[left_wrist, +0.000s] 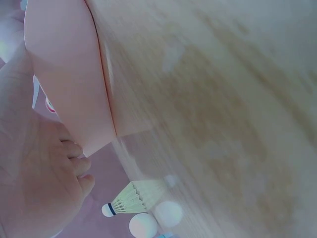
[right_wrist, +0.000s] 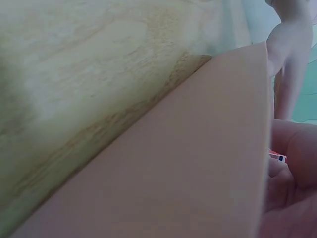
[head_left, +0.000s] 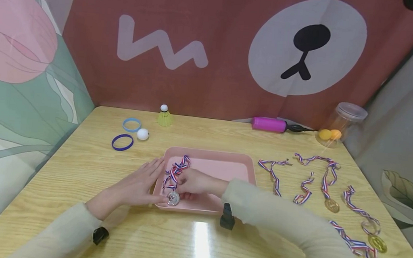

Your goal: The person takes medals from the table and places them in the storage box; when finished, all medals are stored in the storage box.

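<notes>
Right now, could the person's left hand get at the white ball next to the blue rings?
Probably yes. The left hand lies flat beside the pink tray, holding nothing, and only bare table separates it from the white ball.

Both arms wear pale beige long sleeves; a small black camera sits at each wrist
</notes>
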The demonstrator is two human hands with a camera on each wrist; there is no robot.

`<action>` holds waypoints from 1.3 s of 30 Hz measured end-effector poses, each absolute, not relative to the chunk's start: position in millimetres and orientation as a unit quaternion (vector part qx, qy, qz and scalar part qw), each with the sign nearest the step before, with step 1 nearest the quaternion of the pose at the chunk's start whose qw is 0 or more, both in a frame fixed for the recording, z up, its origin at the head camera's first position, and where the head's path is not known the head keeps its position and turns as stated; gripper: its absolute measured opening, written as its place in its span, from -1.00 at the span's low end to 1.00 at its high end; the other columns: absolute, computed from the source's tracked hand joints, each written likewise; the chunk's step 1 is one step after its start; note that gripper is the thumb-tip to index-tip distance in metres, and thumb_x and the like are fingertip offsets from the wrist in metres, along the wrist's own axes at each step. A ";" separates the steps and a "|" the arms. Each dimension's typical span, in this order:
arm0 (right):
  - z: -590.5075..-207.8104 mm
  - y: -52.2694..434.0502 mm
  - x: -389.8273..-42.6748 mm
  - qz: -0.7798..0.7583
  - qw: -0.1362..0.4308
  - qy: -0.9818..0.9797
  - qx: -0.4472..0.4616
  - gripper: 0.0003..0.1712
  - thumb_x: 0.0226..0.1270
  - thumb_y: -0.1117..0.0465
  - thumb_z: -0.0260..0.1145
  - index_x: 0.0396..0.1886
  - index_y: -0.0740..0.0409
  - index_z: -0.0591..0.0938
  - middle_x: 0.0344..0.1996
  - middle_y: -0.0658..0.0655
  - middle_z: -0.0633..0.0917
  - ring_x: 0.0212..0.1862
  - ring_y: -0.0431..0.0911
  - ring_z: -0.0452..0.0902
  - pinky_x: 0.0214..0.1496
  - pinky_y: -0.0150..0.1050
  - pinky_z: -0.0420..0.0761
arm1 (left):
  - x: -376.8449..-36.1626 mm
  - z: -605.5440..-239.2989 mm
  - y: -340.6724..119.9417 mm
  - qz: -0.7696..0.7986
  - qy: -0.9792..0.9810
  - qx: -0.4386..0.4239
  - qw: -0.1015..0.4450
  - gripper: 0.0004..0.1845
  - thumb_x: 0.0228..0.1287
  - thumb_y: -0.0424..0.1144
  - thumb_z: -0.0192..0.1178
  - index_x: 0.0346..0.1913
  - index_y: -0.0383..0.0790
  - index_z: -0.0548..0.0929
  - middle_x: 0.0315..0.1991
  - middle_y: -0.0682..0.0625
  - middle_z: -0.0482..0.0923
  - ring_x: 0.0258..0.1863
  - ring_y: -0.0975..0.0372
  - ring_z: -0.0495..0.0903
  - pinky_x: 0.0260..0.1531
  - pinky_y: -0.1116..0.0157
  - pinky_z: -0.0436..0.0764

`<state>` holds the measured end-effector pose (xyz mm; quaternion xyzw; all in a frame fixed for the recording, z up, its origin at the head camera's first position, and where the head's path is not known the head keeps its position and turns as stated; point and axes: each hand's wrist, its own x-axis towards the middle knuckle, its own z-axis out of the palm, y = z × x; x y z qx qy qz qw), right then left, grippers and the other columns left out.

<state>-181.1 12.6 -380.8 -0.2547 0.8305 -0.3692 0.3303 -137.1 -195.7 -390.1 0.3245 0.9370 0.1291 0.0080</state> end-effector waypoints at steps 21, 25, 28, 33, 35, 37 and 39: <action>-386.9 9.0 -182.2 -0.407 0.373 0.793 -0.258 -0.88 0.18 0.48 0.21 -0.33 0.39 0.67 -0.58 0.17 0.68 -0.58 -0.13 0.58 -0.48 -0.31 0.64 | -137.3 -389.4 -197.2 0.133 0.936 0.325 0.017 0.09 0.12 0.33 0.06 0.37 -0.51 -0.04 0.40 -0.32 -0.16 0.35 -0.13 -0.08 0.30 0.00 -0.01; -382.6 18.1 -181.5 -0.402 0.373 0.790 -0.275 -0.86 0.20 0.44 0.21 -0.29 0.38 0.67 -0.53 0.15 0.68 -0.52 -0.11 0.60 -0.42 -0.30 0.64 | -137.3 -390.0 -198.8 0.143 0.936 0.322 0.029 0.07 0.14 0.32 0.04 0.39 -0.47 -0.07 0.41 -0.29 -0.19 0.36 -0.11 -0.12 0.31 0.02 -0.05; -376.9 29.6 -181.3 -0.401 0.365 0.792 -0.281 -0.86 0.23 0.39 0.22 -0.26 0.32 0.67 -0.52 0.12 0.68 -0.51 -0.12 0.59 -0.41 -0.31 0.63 | -136.9 -391.1 -200.1 0.153 0.935 0.318 0.036 0.04 0.17 0.30 0.03 0.41 -0.43 -0.09 0.42 -0.26 -0.21 0.37 -0.09 -0.13 0.31 0.02 -0.06; -363.4 55.4 -179.7 -0.416 0.356 0.790 -0.275 -0.81 0.25 0.30 0.23 -0.20 0.30 0.66 -0.48 0.12 0.67 -0.49 -0.09 0.59 -0.40 -0.26 0.63 | -135.4 -391.8 -200.3 0.158 0.937 0.309 0.035 -0.05 0.25 0.26 -0.04 0.42 -0.38 -0.10 0.43 -0.23 -0.20 0.37 -0.08 -0.12 0.31 0.02 -0.06; -357.9 67.8 -179.4 -0.427 0.352 0.788 -0.270 -0.77 0.25 0.27 0.25 -0.16 0.31 0.64 -0.44 0.11 0.68 -0.46 -0.06 0.59 -0.37 -0.22 0.63 | -134.8 -391.8 -200.1 0.156 0.939 0.305 0.034 -0.11 0.31 0.21 -0.09 0.42 -0.38 -0.08 0.43 -0.23 -0.19 0.37 -0.07 -0.13 0.31 0.02 -0.07; -351.8 80.6 -179.0 -0.443 0.348 0.783 -0.263 -0.73 0.25 0.26 0.24 -0.11 0.34 0.62 -0.40 0.11 0.68 -0.42 -0.03 0.60 -0.34 -0.17 0.64 | -134.5 -391.9 -200.1 0.153 0.941 0.301 0.033 -0.19 0.37 0.14 -0.12 0.41 -0.39 -0.06 0.42 -0.23 -0.17 0.37 -0.06 -0.12 0.31 0.02 -0.08; -345.1 94.0 -178.8 -0.456 0.341 0.781 -0.257 -0.70 0.26 0.26 0.23 -0.07 0.37 0.59 -0.36 0.11 0.68 -0.39 -0.04 0.59 -0.31 -0.16 0.65 | -134.4 -392.4 -200.6 0.148 0.943 0.298 0.033 -0.25 0.41 0.07 -0.15 0.41 -0.40 -0.05 0.42 -0.24 -0.16 0.38 -0.06 -0.12 0.32 0.03 -0.08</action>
